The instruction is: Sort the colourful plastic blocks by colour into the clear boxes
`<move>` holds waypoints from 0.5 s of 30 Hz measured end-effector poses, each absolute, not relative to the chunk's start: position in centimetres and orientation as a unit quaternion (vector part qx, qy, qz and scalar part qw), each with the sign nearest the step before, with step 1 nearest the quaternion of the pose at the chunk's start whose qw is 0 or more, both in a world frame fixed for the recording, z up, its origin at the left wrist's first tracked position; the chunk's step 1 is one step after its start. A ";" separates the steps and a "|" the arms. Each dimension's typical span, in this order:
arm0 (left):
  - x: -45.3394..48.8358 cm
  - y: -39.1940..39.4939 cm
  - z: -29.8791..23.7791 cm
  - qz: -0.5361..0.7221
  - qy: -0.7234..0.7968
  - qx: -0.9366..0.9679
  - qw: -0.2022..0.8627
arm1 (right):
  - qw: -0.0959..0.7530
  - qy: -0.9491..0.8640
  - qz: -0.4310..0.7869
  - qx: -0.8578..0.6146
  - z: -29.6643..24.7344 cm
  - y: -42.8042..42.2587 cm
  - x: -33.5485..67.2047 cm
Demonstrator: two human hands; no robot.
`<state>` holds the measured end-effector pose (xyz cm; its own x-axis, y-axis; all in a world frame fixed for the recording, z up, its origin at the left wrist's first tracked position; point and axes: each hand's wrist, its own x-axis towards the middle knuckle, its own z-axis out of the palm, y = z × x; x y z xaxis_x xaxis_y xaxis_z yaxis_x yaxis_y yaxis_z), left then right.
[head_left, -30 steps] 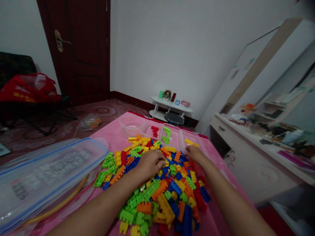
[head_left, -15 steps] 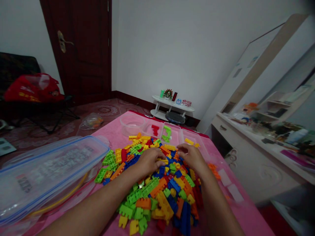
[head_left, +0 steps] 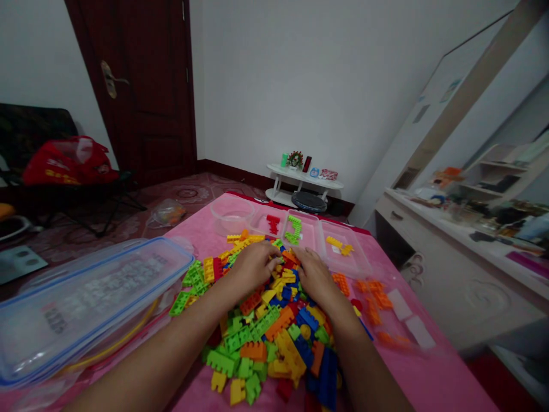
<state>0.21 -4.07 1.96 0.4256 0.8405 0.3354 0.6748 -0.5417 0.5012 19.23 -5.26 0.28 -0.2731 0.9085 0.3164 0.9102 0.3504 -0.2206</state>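
Observation:
A large heap of toy building bricks (head_left: 278,326) in green, yellow, orange, blue and red lies on the pink cloth in front of me. At the heap's far left side, my left hand (head_left: 255,265) is bent over the bricks, its fingers curled and their tips partly hidden. Whatever lies within those fingers cannot be made out. My right hand (head_left: 312,273) rests against the far right side of the heap, fingers stretched toward the orange bricks near its top. Between the two hands are yellow and blue bricks.
Beyond the heap stand a round clear tub (head_left: 233,218) and clear trays holding red bricks (head_left: 273,224), green bricks (head_left: 294,229) and yellow bricks (head_left: 339,246). Orange bricks (head_left: 377,296) lie in another tray at right. Blue-rimmed lids (head_left: 103,297) are stacked at left.
My right hand has moved left and inward, closer to my left hand. My left hand has shifted slightly up and left over the heap. The view has turned slightly, showing more of the right-hand trays.

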 end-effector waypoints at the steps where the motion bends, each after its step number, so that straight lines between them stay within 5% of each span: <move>1: 0.0 -4.2 2.5 0.255 0.463 0.835 0.156 | 0.178 -0.795 -0.004 -0.580 0.3 -5.3 19.2; 8: -0.4 -6.0 4.1 0.077 0.434 0.885 0.153 | 0.127 -0.750 -0.057 -0.647 0.6 -5.3 19.6; 15: -0.1 -6.6 3.8 0.051 0.429 0.897 0.093 | 0.144 -0.702 -0.006 -0.697 0.6 -5.7 20.5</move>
